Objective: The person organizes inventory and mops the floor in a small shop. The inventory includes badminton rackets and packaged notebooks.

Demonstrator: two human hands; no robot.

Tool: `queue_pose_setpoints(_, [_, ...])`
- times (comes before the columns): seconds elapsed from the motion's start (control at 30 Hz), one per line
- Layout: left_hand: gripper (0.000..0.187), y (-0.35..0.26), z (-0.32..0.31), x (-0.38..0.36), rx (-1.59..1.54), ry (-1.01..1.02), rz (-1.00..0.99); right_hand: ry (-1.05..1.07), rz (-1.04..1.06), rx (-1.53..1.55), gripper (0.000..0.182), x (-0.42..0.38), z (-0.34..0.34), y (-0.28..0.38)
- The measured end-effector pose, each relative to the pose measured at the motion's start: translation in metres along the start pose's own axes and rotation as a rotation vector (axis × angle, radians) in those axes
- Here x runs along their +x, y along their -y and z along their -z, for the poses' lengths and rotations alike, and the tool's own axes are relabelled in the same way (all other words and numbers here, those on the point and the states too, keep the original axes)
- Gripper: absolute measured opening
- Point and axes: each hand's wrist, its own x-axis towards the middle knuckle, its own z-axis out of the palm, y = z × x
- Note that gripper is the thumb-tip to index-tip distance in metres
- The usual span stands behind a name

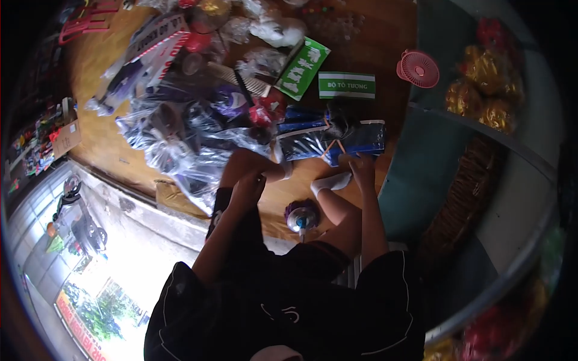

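Observation:
Near my left knee, my left hand [248,189] is closed with its fingers curled in; what it holds, if anything, is too small to make out. My right hand [361,166] reaches to the lower edge of a flat, clear plastic package [367,137] with blue and dark contents and orange strips. Its fingers are pressed together at that edge. The package lies on the wooden floor in front of my feet. Beside its left end sits a red wrapped item [268,109].
A large heap of plastic-wrapped goods [174,129] covers the left. Ahead are a green-and-white box [347,85] and a green box [303,68]. A pink fan [418,68] stands right, near gold-wrapped items [481,75]. A purple-based round object [301,218] sits between my legs.

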Motion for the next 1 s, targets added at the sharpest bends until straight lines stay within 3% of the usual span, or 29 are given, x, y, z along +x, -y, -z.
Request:
queue_pose_setpoints(0.03, [0.028,-0.003,-0.018,0.018,-0.065,0.062,0.075,-0.08,0.105,-0.232,0.041,0.019,-0.001,-0.013])
queue_pose_setpoints(0.07, [0.028,0.004,-0.04,0.036,-0.072,0.059,0.067,-0.087,0.11,-0.239,0.041,0.039,-0.002,-0.023])
queue_pose_setpoints(0.13, [0.029,0.022,-0.079,0.069,0.025,0.172,-0.061,-0.144,0.285,-0.382,0.049,0.072,-0.006,-0.04])
queue_pose_setpoints(0.23, [0.035,0.055,-0.125,0.121,0.109,0.14,-0.167,-0.23,0.445,-0.421,0.046,0.114,0.002,-0.047])
queue_pose_setpoints(0.33, [0.046,0.082,-0.166,0.175,0.218,0.174,-0.173,-0.267,0.373,-0.483,0.049,0.139,0.01,-0.068])
queue_pose_setpoints(0.47, [0.061,0.07,-0.199,0.231,0.103,-0.073,-0.35,-0.363,0.51,-0.5,0.055,0.147,0.014,-0.057])
queue_pose_setpoints(0.6, [0.097,0.055,-0.218,0.228,0.144,0.003,-0.435,-0.156,0.758,-0.354,0.064,0.131,-0.021,-0.016])
queue_pose_setpoints(0.67, [0.118,0.062,-0.223,0.215,0.22,0.073,-0.398,-0.122,0.87,-0.529,0.062,0.124,-0.05,-0.017])
queue_pose_setpoints(0.77, [0.13,0.088,-0.216,0.222,0.409,0.071,-0.35,-0.169,0.768,-0.548,0.059,0.147,-0.062,-0.032])
queue_pose_setpoints(0.8, [0.127,0.088,-0.214,0.228,0.668,0.098,-0.266,-0.168,0.74,-0.498,0.053,0.155,-0.053,-0.031])
queue_pose_setpoints(0.87, [0.119,0.082,-0.211,0.244,0.587,0.145,-0.145,-0.199,0.709,-0.447,0.046,0.161,-0.019,-0.029])
queue_pose_setpoints(0.93, [0.115,0.071,-0.212,0.239,0.61,0.152,-0.159,-0.545,0.514,-0.051,0.032,0.153,0.028,-0.028])
queue_pose_setpoints(1.0, [0.112,0.064,-0.219,0.224,0.612,0.167,-0.152,-0.712,0.462,0.128,0.033,0.133,0.072,-0.039])
